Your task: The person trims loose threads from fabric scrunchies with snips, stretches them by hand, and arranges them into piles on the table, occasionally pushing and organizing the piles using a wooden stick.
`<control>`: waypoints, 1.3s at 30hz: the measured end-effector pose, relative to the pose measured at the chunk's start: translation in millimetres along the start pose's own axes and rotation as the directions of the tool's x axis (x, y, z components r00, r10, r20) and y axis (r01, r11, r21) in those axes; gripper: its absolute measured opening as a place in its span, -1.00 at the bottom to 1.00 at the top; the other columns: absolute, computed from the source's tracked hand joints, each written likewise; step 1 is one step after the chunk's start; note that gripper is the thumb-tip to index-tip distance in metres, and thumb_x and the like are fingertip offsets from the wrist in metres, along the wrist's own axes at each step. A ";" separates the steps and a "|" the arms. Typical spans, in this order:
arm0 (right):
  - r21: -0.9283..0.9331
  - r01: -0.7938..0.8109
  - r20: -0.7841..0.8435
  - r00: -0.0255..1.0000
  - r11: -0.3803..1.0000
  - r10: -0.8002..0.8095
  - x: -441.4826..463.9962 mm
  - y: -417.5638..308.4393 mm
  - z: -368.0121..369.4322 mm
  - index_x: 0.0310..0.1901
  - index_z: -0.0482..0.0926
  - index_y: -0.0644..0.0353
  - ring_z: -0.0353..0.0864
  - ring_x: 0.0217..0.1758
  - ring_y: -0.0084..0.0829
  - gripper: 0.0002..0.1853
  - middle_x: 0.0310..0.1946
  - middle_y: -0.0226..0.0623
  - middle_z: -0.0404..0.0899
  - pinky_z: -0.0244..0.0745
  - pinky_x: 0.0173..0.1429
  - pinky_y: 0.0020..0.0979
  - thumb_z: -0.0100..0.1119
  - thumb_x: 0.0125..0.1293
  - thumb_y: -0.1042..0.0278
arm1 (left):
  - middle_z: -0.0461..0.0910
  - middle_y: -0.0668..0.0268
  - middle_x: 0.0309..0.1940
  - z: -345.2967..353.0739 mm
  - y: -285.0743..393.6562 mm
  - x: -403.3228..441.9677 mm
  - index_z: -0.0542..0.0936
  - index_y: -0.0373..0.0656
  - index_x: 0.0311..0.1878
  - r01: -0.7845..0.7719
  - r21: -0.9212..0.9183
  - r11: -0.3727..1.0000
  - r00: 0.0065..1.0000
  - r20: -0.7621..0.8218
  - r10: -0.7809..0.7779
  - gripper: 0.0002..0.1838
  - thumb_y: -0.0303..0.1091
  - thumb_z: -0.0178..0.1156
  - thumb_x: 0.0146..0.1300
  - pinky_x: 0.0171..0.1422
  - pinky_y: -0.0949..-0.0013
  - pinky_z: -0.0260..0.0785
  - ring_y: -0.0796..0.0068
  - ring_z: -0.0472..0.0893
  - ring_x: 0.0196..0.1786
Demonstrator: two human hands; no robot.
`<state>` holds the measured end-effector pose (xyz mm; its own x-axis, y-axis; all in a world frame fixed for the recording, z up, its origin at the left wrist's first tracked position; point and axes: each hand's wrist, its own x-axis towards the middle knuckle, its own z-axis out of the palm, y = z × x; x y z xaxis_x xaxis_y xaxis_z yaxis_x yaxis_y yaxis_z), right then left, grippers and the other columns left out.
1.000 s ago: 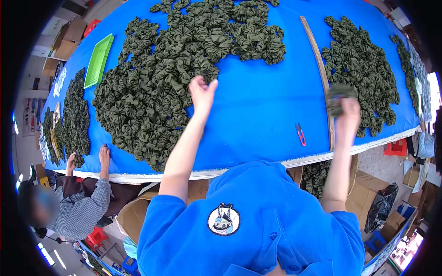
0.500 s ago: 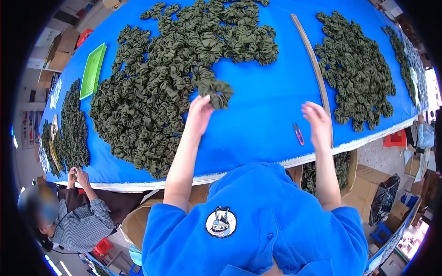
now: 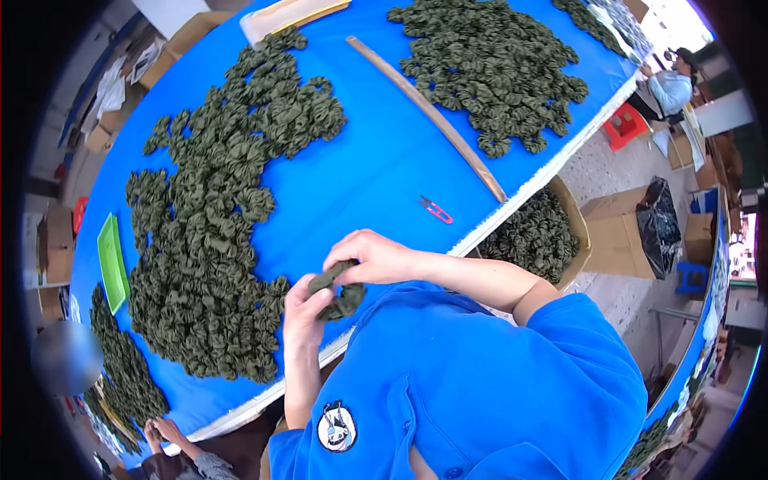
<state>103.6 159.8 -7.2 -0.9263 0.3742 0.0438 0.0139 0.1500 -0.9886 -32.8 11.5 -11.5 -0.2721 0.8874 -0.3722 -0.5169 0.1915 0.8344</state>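
A dark green scrunchie (image 3: 346,301) is held between both hands near the table's front edge, close to my chest. My left hand (image 3: 304,310) grips its left side, thumb on top. My right hand (image 3: 366,258) pinches its upper part from the right. A large heap of similar scrunchies (image 3: 200,264) lies left of my hands on the blue table (image 3: 352,184). A second heap (image 3: 488,68) lies beyond a wooden strip (image 3: 432,112). Red-handled snips (image 3: 437,210) rest on the cloth, to the right of and beyond my hands.
A green tray (image 3: 113,262) sits at the far left. Co-workers are at the lower left (image 3: 180,444) and upper right (image 3: 670,90). Below the table edge at right stand a box of scrunchies (image 3: 534,240) and a carton (image 3: 616,232). A pale tray (image 3: 292,18) is at the top.
The view has turned right. My right hand released a scrunchie by the right heap, then came over to my left hand. My left hand brought another scrunchie from the left heap toward my body; both now hold it.
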 end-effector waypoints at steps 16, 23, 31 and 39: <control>0.861 -0.079 -0.132 0.919 0.503 0.371 -12.1 3.9 13.9 0.02 0.50 0.21 0.52 -0.18 -0.54 -0.68 -0.20 -0.33 0.58 0.37 -0.02 -0.52 0.21 0.24 0.38 | 0.45 0.37 -0.35 62.6 -5.1 28.6 0.27 -0.12 0.26 -0.316 -0.380 0.869 0.941 -0.241 0.237 -0.54 -0.25 0.08 0.36 -0.10 0.46 0.33 0.57 0.45 -0.29; 0.927 -0.034 -0.149 0.879 0.373 0.452 -14.4 54.1 4.9 -0.07 0.53 0.25 0.55 -0.34 -0.52 -0.74 -0.26 -0.25 0.60 0.44 -0.17 -0.52 0.25 0.22 0.38 | 0.43 0.33 -0.41 9.4 -29.6 24.0 0.29 -0.18 0.25 0.005 -0.437 0.899 0.974 0.207 0.095 -0.57 -0.27 0.05 0.37 -0.19 0.44 0.35 0.52 0.44 -0.37; 0.393 -0.258 -0.352 0.845 0.883 0.403 -15.6 36.5 -49.9 -0.22 0.53 0.23 0.52 -0.53 -0.52 -0.82 -0.49 -0.28 0.57 0.35 -0.48 -0.58 0.23 0.14 0.43 | 0.52 0.22 -0.13 -13.8 -27.2 81.2 0.42 -0.20 0.12 0.121 -0.122 0.985 0.986 0.126 -0.106 -0.62 -0.26 0.15 0.29 -0.08 0.46 0.39 0.46 0.52 -0.19; -0.280 -0.057 -0.959 0.070 0.958 -0.276 -6.6 57.4 -312.9 0.03 0.33 0.47 0.48 -0.17 -0.39 -0.48 -0.12 -0.10 0.45 0.42 -0.01 -0.45 0.26 0.22 0.23 | 0.34 0.07 -0.03 -138.4 -32.5 222.7 0.43 -0.24 0.04 0.269 0.863 0.428 0.555 -0.502 0.664 -0.55 -0.29 0.27 0.10 -0.01 0.21 0.42 0.11 0.51 -0.16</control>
<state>228.3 452.3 -19.1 0.2922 0.8621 0.4140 0.1716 0.3786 -0.9095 -188.9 144.9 -177.8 -0.9013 0.4089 0.1433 0.4061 0.6822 0.6080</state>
